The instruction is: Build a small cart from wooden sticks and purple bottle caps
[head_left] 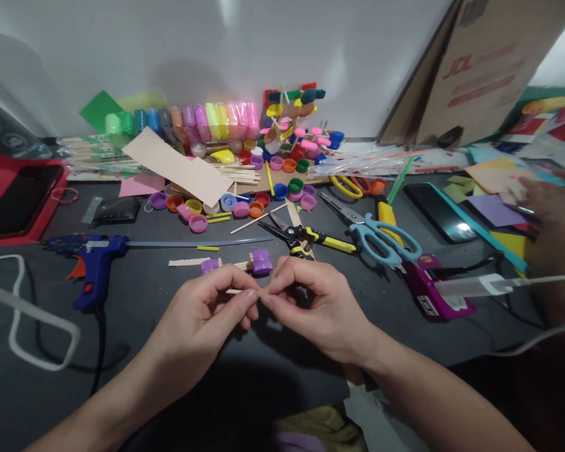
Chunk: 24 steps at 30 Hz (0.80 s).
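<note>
Pinched in my left hand (219,301) is a thin wooden stick (233,291), its end poking out between thumb and forefinger. My right hand (308,295) is closed, thumb against forefinger, and meets the left fingertips. Something small and pale lies between the tips, too hidden to name. Just beyond my hands, purple bottle caps (262,262) sit with short wooden sticks between them. A flat wooden strip (188,262) lies to their left. Black-and-yellow pliers (327,238) rest behind my right hand.
A blue glue gun (96,263) lies at left, its cord trailing forward. Blue-handled scissors (381,232), a phone (440,210) and a purple power strip (428,289) are at right. Coloured caps (240,209) and clay tubs (198,122) line the back. Another person's hand (555,201) is at far right.
</note>
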### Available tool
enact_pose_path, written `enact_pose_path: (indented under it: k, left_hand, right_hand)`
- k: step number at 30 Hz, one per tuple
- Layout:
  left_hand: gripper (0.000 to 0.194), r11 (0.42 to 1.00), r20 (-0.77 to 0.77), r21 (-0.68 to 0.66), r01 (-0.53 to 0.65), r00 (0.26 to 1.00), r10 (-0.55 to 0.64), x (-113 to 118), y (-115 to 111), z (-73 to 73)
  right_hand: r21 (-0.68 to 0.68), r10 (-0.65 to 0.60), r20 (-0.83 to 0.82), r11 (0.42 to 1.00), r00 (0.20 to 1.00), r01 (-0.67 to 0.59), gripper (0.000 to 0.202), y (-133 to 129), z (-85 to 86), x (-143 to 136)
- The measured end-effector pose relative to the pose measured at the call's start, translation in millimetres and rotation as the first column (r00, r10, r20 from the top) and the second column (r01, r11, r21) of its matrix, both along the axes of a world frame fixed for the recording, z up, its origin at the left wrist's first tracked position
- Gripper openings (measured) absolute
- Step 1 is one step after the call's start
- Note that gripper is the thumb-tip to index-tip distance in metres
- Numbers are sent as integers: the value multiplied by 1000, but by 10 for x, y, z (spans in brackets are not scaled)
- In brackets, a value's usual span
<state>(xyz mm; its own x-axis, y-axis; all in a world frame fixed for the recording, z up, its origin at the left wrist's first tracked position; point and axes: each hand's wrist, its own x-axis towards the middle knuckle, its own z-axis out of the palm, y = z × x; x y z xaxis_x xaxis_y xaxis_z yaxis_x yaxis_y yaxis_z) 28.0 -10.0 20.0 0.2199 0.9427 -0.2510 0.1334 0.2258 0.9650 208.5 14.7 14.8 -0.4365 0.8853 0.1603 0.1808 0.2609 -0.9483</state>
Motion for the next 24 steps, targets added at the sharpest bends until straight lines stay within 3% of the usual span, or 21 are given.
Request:
enact_pose_path:
  k: [7,16,20,24]
  left_hand:
    - [11,992,-43,98,-75,996,80,7,-60,-22]
    - [9,968,-120,220,-121,982,149,39,-94,-74]
    - [8,958,-156,271,-94,978,140,31,-100,-77]
    - [7,964,-131,245,-103,982,138,35,-100,-28]
  right_hand:
    - [-190,-36,-92,982,995,18,17,2,9,-33]
    - [-314,-73,-203,949,977,5,24,-12,-5,-75]
    - [-284,-80,-168,958,982,30,21,-18,7,-70]
    - [-134,-56,-143,990,988,37,14,-27,-2,-48]
